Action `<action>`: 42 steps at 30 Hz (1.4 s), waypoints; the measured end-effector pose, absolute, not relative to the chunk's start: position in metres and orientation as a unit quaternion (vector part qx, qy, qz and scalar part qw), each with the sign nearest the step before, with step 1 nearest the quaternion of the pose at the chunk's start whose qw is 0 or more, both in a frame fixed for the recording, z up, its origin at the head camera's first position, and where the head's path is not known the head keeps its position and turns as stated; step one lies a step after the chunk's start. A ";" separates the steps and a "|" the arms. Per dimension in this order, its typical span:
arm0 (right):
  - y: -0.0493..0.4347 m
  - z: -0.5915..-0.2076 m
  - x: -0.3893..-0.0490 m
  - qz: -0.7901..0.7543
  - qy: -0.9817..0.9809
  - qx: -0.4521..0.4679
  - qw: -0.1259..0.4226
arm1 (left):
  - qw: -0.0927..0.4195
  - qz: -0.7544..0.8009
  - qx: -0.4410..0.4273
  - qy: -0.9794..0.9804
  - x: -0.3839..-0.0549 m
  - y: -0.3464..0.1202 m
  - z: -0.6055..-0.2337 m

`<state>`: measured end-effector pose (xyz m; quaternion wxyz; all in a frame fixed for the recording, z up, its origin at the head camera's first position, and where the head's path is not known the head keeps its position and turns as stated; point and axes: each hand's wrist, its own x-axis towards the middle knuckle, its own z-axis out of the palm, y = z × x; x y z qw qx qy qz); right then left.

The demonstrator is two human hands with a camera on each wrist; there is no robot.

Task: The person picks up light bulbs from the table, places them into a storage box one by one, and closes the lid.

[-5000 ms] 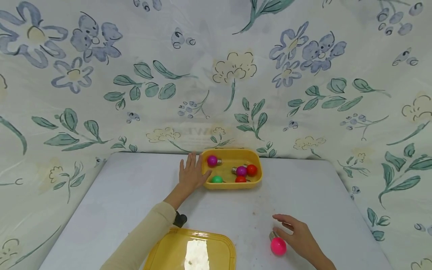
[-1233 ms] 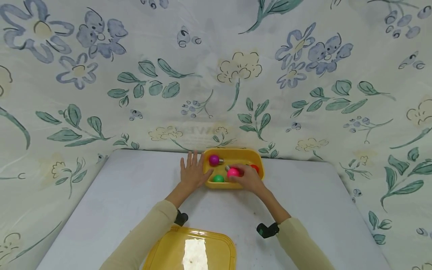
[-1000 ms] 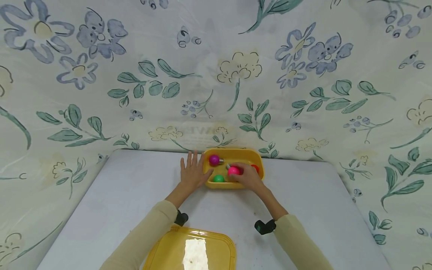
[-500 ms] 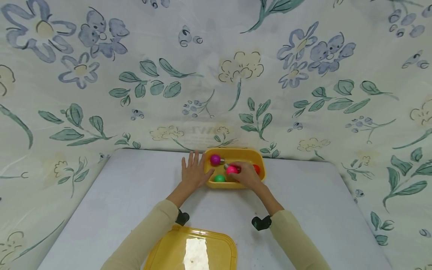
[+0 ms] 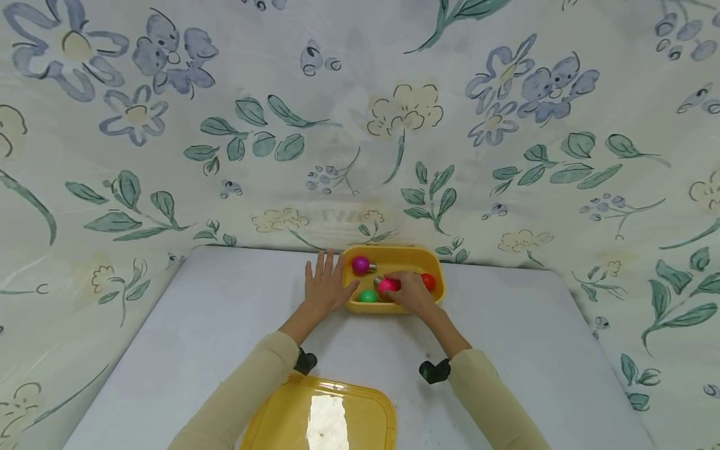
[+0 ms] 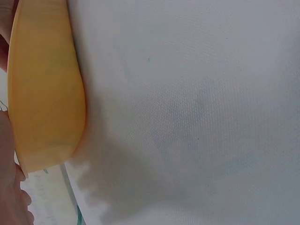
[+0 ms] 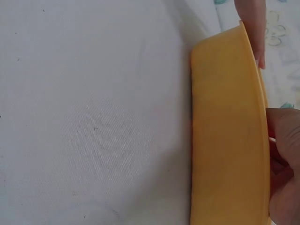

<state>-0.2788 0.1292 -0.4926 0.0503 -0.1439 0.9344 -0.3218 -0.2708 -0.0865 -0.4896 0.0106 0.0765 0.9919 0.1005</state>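
Observation:
A yellow container (image 5: 394,308) stands at the back of the white table, with small light bulbs inside. My left hand (image 5: 325,287) lies with fingers spread at the container's left end, its thumb over the rim. Inside the container, my right hand (image 5: 413,292) pinches a pink bulb (image 5: 387,285) whose metal base points to the back left. Around it are a purple bulb (image 5: 360,265), a green bulb (image 5: 368,296) and a red bulb (image 5: 428,282). The other bulbs seen earlier are hidden by the right hand. In the right wrist view, the container's wall (image 7: 227,126) hides the right fingertips.
A shiny yellow tray (image 5: 270,415) lies at the table's near edge, partly under the left sleeve. Floral cloth (image 5: 337,156) hangs right behind the table. Black wrist cameras (image 5: 435,371) sit on both wrists.
The pink bulb, on the table at right five seconds ago, is now inside the container with my right hand on it. It has sunk slightly within the last second. The left hand stays put.

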 end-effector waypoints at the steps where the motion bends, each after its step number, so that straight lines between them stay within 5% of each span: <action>1: 0.129 -0.493 -0.279 -0.319 0.936 -0.144 0.050 | 0.011 0.102 0.077 0.992 -0.271 -0.086 -0.489; 33: 0.132 -0.488 -0.274 -0.341 0.928 -0.141 0.052 | 0.018 0.083 0.073 0.994 -0.273 -0.088 -0.490; 42: 0.146 -0.482 -0.261 -0.365 0.919 -0.149 0.010 | 0.049 0.146 0.051 0.987 -0.263 -0.107 -0.483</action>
